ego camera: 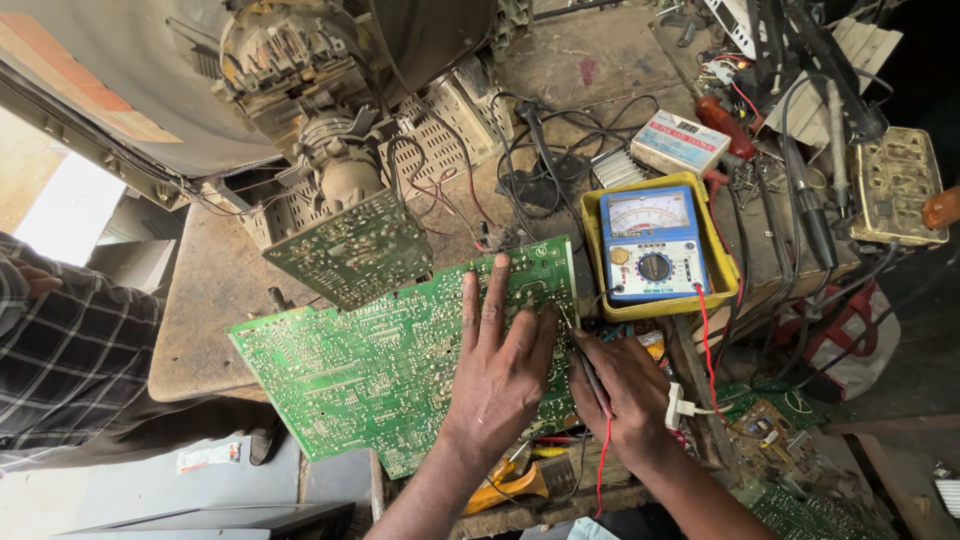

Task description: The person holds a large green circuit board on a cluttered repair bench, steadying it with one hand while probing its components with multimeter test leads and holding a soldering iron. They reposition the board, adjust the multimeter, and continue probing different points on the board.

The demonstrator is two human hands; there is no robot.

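Both hands work on the board [400, 360]. Left hand [500, 360] lies flat and spread on it, steadying it, grasping nothing. Right hand [625, 390] pinches probes [590, 370] against its right edge. Just right of the board, a yellow case [725, 270] cradles the blue meter [655, 245], dial up for reading.

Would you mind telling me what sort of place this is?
Probably an electronics repair workshop: a large green circuit board under the left hand, an analogue multimeter and a tube television's rear.
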